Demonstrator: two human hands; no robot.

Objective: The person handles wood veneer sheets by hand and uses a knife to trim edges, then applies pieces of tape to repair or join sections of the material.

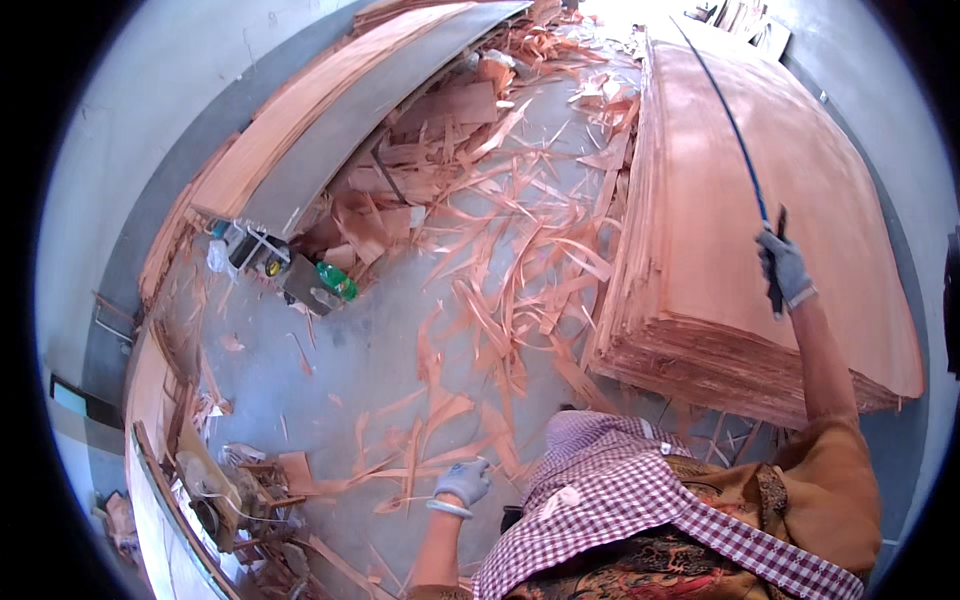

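Observation:
My right hand (788,268), in a grey glove, is raised over the stack of wood veneer sheets (740,200). It is closed around a long thin rod (742,140), blue near the grip and dark toward its far tip, which reaches up over the sheets. A short black piece (776,298) also sticks out of this grip above and below; its kind is unclear. Low in front of me, my left hand (463,482) is gloved too, with a pale band at the wrist. Its fingers are loosely bent, and nothing shows in them.
Torn veneer strips (500,300) litter the grey floor. Another long veneer stack (320,100) lies along the left wall. Near its end are a green bottle (337,281) and a dark box (303,284). A wooden stool-like frame (268,490) stands at lower left.

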